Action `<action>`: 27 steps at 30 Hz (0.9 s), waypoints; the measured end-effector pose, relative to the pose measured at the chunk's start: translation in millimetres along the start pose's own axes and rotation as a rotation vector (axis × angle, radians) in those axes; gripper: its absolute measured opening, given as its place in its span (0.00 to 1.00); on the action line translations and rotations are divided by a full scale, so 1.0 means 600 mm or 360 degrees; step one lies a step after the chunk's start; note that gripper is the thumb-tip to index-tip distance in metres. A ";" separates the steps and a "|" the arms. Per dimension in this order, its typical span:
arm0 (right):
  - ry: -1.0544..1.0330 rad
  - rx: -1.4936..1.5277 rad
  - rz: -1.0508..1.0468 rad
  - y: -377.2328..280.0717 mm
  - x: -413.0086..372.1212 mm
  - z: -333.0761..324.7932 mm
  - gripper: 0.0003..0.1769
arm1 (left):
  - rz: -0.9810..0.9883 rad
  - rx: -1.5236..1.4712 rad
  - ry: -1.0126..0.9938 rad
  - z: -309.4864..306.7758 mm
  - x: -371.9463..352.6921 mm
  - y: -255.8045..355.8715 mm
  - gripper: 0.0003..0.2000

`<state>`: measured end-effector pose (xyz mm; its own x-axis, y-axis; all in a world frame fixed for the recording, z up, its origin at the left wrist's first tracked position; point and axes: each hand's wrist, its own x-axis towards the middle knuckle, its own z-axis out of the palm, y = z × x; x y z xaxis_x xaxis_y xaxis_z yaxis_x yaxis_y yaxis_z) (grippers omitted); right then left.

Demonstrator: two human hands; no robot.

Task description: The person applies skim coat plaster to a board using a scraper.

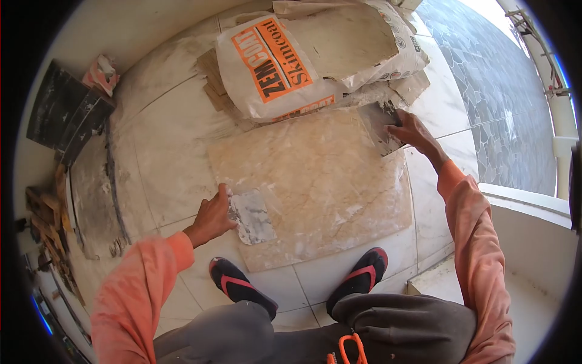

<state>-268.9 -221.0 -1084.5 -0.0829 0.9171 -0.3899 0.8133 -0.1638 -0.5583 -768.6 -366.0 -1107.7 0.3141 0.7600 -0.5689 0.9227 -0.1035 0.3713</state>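
Observation:
My left hand (212, 217) is closed on the edge of a flat putty scraper (254, 217), its pale blade smeared with white. That blade rests at the left edge of a beige marbled tile (327, 176) lying on the floor. My right hand (416, 134) grips the dark handle of a second putty scraper (377, 124). Its grey metal blade is over the tile's far right corner. White dusty smears mark the tile's surface. Fingertips of both hands are partly hidden behind the scrapers.
A Skimcoat bag (267, 67) lies just beyond the tile, on cardboard (213, 82). Dark panels (63, 112) lean at the left wall, with wood scraps (48, 221) nearer. My sandalled feet (242, 282) stand at the tile's near edge. A low white ledge (521, 224) runs along the right.

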 end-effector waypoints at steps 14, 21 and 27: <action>0.0184 0.0099 -0.0099 0.056 0.064 0.019 0.16 | -0.0224 -0.1531 -0.0673 -0.046 0.012 -0.020 0.19; 0.0161 -0.0079 -0.0286 0.014 0.091 0.045 0.16 | -0.0112 -0.1416 -0.0760 -0.069 0.033 -0.018 0.20; -0.0001 -0.0165 -0.0318 -0.008 0.099 0.060 0.16 | -0.0079 -0.1435 -0.0654 -0.071 0.042 -0.007 0.17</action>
<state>-298.7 -178.6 -1131.4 -0.2484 0.9274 -0.2796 0.8356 0.0592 -0.5461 -774.4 -319.1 -1092.4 0.4900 0.4511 -0.7459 0.4753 0.5791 0.6624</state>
